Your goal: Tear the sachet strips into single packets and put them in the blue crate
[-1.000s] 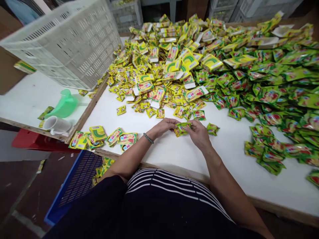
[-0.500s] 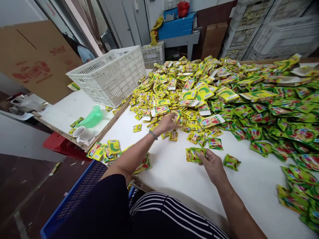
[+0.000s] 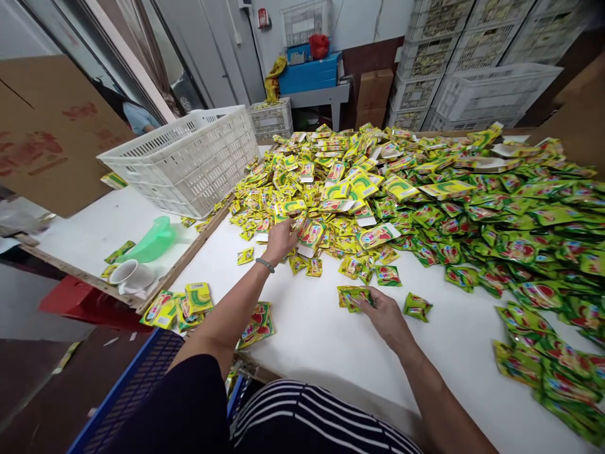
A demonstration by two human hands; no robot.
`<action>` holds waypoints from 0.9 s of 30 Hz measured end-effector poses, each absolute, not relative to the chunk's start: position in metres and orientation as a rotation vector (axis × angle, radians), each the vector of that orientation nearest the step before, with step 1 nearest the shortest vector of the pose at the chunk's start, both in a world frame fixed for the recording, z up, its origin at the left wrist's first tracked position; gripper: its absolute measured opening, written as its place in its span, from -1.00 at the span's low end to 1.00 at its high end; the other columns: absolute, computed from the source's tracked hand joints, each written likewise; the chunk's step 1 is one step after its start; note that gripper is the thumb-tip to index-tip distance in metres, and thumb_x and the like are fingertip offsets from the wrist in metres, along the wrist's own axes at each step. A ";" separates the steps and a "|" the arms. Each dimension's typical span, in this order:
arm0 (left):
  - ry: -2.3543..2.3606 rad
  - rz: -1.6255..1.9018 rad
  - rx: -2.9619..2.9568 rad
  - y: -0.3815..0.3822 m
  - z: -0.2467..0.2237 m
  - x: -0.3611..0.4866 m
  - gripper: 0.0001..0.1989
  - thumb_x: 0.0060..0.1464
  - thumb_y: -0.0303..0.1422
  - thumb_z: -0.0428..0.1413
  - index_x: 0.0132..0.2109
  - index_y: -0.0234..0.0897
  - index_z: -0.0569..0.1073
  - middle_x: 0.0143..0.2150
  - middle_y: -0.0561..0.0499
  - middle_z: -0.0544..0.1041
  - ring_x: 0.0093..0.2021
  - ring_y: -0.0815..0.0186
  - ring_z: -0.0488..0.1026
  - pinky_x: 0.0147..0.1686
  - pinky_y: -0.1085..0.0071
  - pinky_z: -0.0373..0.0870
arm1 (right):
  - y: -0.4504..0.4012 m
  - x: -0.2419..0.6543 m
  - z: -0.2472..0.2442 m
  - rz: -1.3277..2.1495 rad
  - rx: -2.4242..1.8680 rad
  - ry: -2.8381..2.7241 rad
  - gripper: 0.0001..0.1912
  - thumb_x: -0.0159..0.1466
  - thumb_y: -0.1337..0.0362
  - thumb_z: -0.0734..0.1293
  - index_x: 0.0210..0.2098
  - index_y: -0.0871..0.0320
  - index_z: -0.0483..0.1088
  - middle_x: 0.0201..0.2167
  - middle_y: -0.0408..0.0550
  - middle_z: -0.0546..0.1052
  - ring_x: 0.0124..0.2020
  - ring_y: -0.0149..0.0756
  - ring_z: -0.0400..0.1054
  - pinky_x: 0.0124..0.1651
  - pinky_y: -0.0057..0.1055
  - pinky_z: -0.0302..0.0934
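The right hand [image 3: 385, 315] has its grip pinched on a small bunch of green packets [image 3: 350, 297], held low over the white worktop [image 3: 321, 337]. The left hand [image 3: 282, 243] is at the front of the pile of yellow packets [image 3: 265, 189], its grip bent downward; whether it holds anything, I cannot tell. Just beside its fingers lies a small yellow box [image 3: 311, 237] with a white end.

A loose green packet [image 3: 418, 307] lies near the right hand, on its outer side, and a flatter packet [image 3: 388, 275] lies beyond that hand. Behind these, the yellow pile runs into a broad heap of green packets [image 3: 515, 243], with a further cluster [image 3: 553, 369] nearer the front on the right.

By the left forearm is a larger flat pack [image 3: 259, 325], partly covered, probably printed with red fruit. Farther left, yellow packs [image 3: 198, 296] sit at the worktop's corner. On the adjoining table [image 3: 75, 246] are a white mug [image 3: 132, 276], a green scoop [image 3: 154, 239] and a white crate [image 3: 189, 167]. Stacked crates [image 3: 420, 60] stand at the back.
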State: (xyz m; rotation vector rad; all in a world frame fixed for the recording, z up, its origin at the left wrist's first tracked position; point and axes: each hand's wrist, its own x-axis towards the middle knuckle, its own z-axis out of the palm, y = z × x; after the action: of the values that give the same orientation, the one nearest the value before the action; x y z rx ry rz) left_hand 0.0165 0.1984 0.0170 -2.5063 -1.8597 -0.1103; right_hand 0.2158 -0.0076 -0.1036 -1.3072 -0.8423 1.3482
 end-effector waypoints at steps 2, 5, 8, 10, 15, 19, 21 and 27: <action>-1.706 -0.075 -2.506 0.200 0.018 0.015 -0.37 0.02 -0.60 0.00 0.27 -0.27 0.33 0.12 -0.21 0.47 0.11 0.08 0.39 0.06 0.23 0.31 | -0.008 0.217 -0.106 1.342 -1.305 -0.905 -0.52 0.09 -0.03 0.44 -0.14 0.18 0.47 -0.25 -0.01 0.59 -0.22 -0.14 0.43 -0.08 -0.20 0.31; -1.441 0.205 -2.557 0.216 0.021 0.012 -0.14 -0.06 -0.64 0.09 0.39 -0.09 0.14 0.36 -0.24 0.18 0.30 -0.09 0.17 0.14 0.08 0.26 | -0.008 0.219 -0.109 1.300 -1.303 -0.928 -0.54 0.10 -0.02 0.42 -0.13 0.17 0.47 -0.26 -0.03 0.59 -0.24 -0.15 0.42 -0.10 -0.21 0.29; -1.203 0.389 -2.618 0.233 0.024 0.015 -0.10 -0.06 -0.63 0.14 0.39 0.00 0.11 0.43 -0.22 0.04 0.37 -0.15 0.05 0.17 -0.02 0.21 | -0.007 0.221 -0.110 1.248 -1.331 -0.912 -0.53 0.08 -0.04 0.42 -0.15 0.16 0.48 -0.28 -0.02 0.59 -0.25 -0.12 0.43 -0.13 -0.20 0.31; -1.058 0.377 -2.643 0.237 0.025 0.023 -0.21 0.00 -0.62 0.09 0.36 -0.03 0.19 0.44 -0.22 0.03 0.37 -0.10 0.05 0.20 -0.03 0.17 | -0.007 0.223 -0.111 1.215 -1.347 -0.903 -0.52 0.07 -0.06 0.42 -0.15 0.15 0.48 -0.29 -0.01 0.60 -0.24 -0.10 0.44 -0.15 -0.21 0.33; -0.860 0.413 -2.707 0.235 0.021 0.045 -0.43 0.07 -0.66 -0.07 0.16 -0.14 0.44 0.42 -0.19 0.11 0.35 0.03 0.12 0.18 0.03 0.19 | -0.006 0.225 -0.106 1.190 -1.402 -0.911 -0.48 0.08 -0.10 0.40 -0.12 0.15 0.49 -0.28 -0.02 0.60 -0.27 -0.12 0.43 -0.18 -0.23 0.31; -0.878 0.439 -2.770 0.233 0.028 0.052 -0.63 0.09 -0.58 -0.01 -0.02 -0.25 0.53 0.25 -0.24 0.36 0.22 0.08 0.28 0.13 0.12 0.23 | -0.007 0.226 -0.102 1.171 -1.425 -0.915 -0.52 0.09 -0.07 0.41 -0.13 0.13 0.49 -0.27 -0.03 0.60 -0.26 -0.13 0.43 -0.15 -0.23 0.30; -0.959 0.439 -2.793 0.225 0.034 0.054 -0.75 0.10 -0.47 0.07 -0.08 -0.30 0.54 0.05 -0.25 0.50 0.07 0.08 0.39 0.06 0.17 0.27 | -0.007 0.229 -0.103 1.141 -1.409 -0.901 -0.55 0.10 -0.05 0.41 -0.14 0.13 0.49 -0.28 -0.04 0.59 -0.26 -0.14 0.43 -0.15 -0.23 0.31; -1.082 0.469 -2.729 0.139 0.029 0.051 -0.67 0.18 -0.35 0.06 0.06 -0.37 0.44 -0.14 -0.24 0.55 -0.08 0.06 0.47 -0.08 0.22 0.28 | -0.009 0.249 -0.111 1.002 -1.371 -0.787 -0.61 0.11 -0.02 0.41 -0.24 0.15 0.49 -0.43 -0.08 0.55 -0.37 -0.22 0.40 -0.33 -0.31 0.33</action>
State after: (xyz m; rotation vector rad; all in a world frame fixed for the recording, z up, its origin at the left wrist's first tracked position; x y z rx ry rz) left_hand 0.0513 0.1394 0.0288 -2.7286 -1.0816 0.4691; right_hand 0.2492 -0.0088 -0.1107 -1.3706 -0.7873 1.0022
